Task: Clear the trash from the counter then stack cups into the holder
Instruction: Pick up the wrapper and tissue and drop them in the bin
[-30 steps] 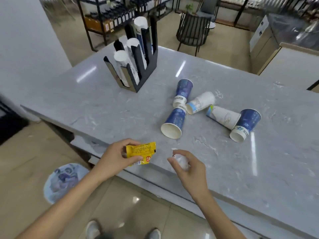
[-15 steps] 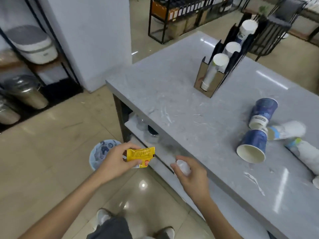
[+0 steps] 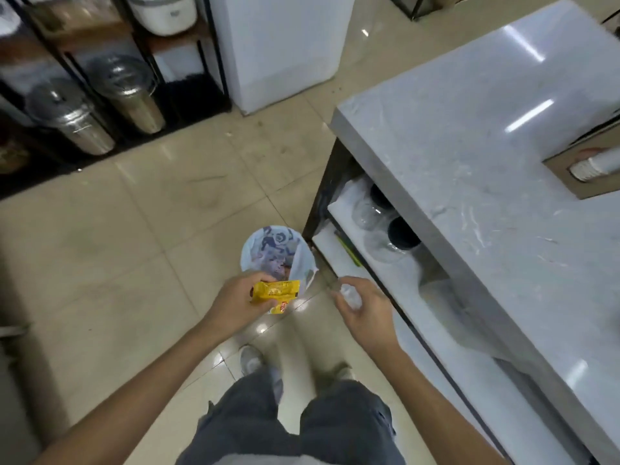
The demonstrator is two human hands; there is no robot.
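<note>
My left hand [image 3: 238, 298] pinches a yellow snack wrapper [image 3: 276, 292] just above the near rim of a small bin [image 3: 278, 253] lined with a white bag, which stands on the floor by the counter's corner. My right hand [image 3: 362, 305] grips a small crumpled white wad [image 3: 350, 293], to the right of the bin and in front of the counter's lower shelf. The grey marble counter [image 3: 486, 139] fills the right side. Only a corner of the cup holder [image 3: 590, 162], with one stack of white cups lying in it, shows at the right edge. The loose cups are out of view.
Under the counter, a white shelf [image 3: 342, 256] holds clear jars with black lids [image 3: 402, 233]. Steel canisters [image 3: 131, 92] stand on a black rack at upper left, beside a white pillar [image 3: 285, 52]. My feet [image 3: 255, 360] stand on the tiled floor just behind the bin.
I have turned left and down, away from the counter toward the floor. Both hands, still holding the wrapper and the wad, now hover at the bin; the loose cups have left view.
</note>
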